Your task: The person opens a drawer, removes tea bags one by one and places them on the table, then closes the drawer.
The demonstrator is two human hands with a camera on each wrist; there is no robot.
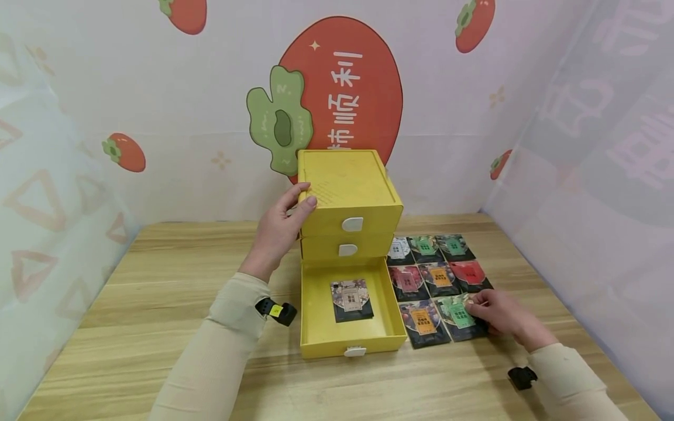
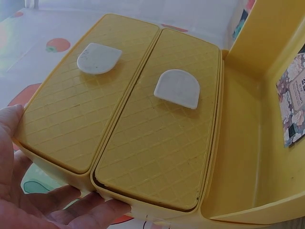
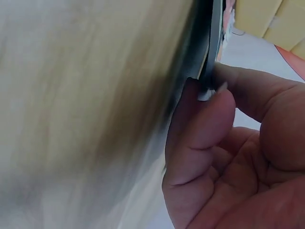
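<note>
A yellow drawer box stands in the middle of the table, its bottom drawer pulled out. My left hand rests against the box's upper left edge, fingers along the side wall. Inside that drawer lies a floral packet with a black lower part. With thumb and finger, my right hand pinches the right edge of a green-labelled packet at the front right. The left wrist view has the two closed drawers' white handles close up. Only a dark edge of the pinched packet shows in the right wrist view.
Right of the box, several flat packets lie in rows, among them an orange-labelled one and a red one. The wooden table is bounded by printed cloth walls at the back and sides.
</note>
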